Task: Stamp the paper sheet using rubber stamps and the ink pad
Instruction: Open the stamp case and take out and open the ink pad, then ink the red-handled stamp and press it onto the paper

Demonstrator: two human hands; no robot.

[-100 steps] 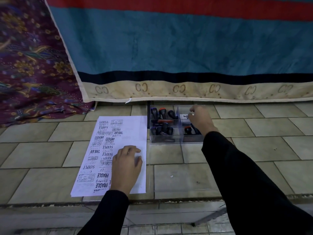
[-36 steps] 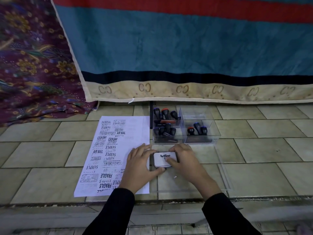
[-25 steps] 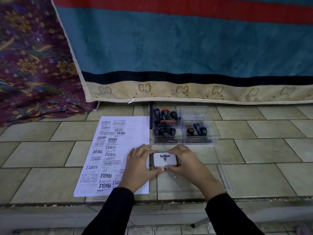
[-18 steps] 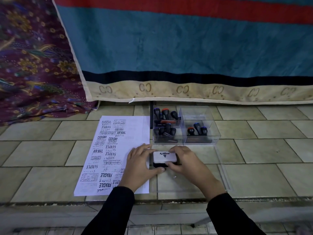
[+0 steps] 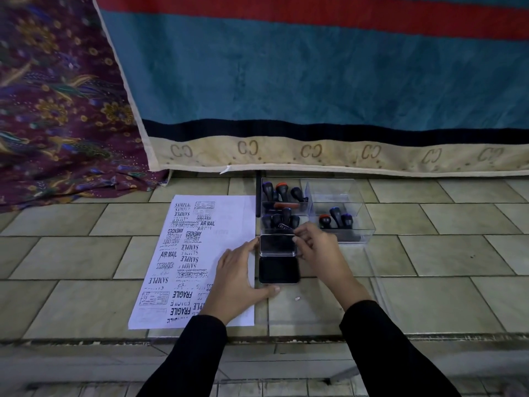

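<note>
— Around the small black rectangular ink pad (image 5: pixel 279 271), what are the two hands doing?

— That ink pad lies open on the beige tiled floor (image 5: pixel 443 253), with its dark inked face turned up. Its light-rimmed hinged lid (image 5: pixel 277 245) is swung back at the far edge. The left hand (image 5: pixel 236 282) brackets the pad's left side. The thumb (image 5: pixel 273 289) lies along the near edge and the fingers reach to the far left corner by the hinge, so the base is held between them.

— And the right hand?

— The right hand (image 5: pixel 319 250) comes in from the pad's right with its fingers curled. Its fingertips (image 5: pixel 297 239) pinch the right edge of the lid.

— Where is the paper?

— The white paper sheet (image 5: pixel 226 242) lies flat just left of the ink pad. I cannot tell whether the two touch, because the left hand covers that edge. The half farther from the pad is crowded with black prints: SAMPLE, AIR MAIL, AMENDED, FRAGILE. The strip nearest the pad is mostly bare.

— And the stamps?

— Just behind the ink pad stand clear plastic boxes (image 5: pixel 337 193). They hold black-handled rubber stamps (image 5: pixel 335 216) with orange and blue caps, leaning in clusters. Farther behind, a teal and red striped blanket (image 5: pixel 315 81) with a beige border hangs to the floor.
</note>
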